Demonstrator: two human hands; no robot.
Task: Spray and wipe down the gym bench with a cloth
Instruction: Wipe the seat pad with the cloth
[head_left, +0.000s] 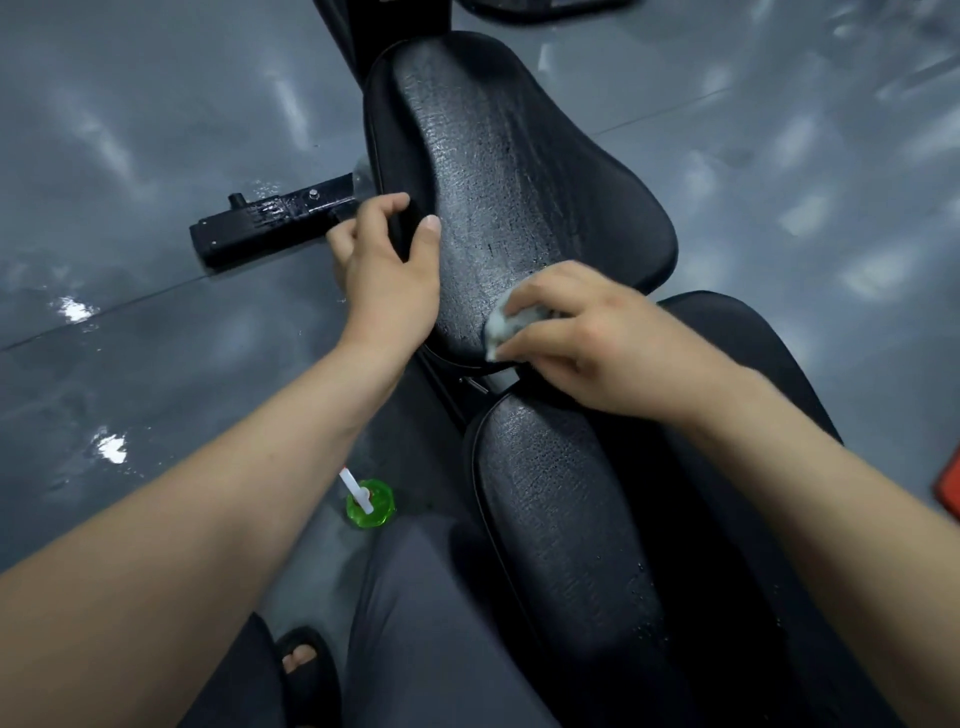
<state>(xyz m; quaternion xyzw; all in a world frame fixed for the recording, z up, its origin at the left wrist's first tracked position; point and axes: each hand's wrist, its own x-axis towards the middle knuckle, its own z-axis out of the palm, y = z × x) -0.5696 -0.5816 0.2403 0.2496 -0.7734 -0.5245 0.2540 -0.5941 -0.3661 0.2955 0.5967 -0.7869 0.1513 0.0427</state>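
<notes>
The soft, limp cloth (500, 326) is pinched in the right grip (587, 332) at the near end of the far bench pad (519, 171). Its left edge, presumably slick, is clasped by the left grip (387, 265).

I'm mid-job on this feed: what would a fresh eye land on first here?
The two hands at centre: the right hand presses a whitish cloth onto the near end of the far pad of the wet-looking black bench, while the left hand grips that pad's left edge. Next comes the bright green bottle on the grey floor, left of the near pad.
</notes>
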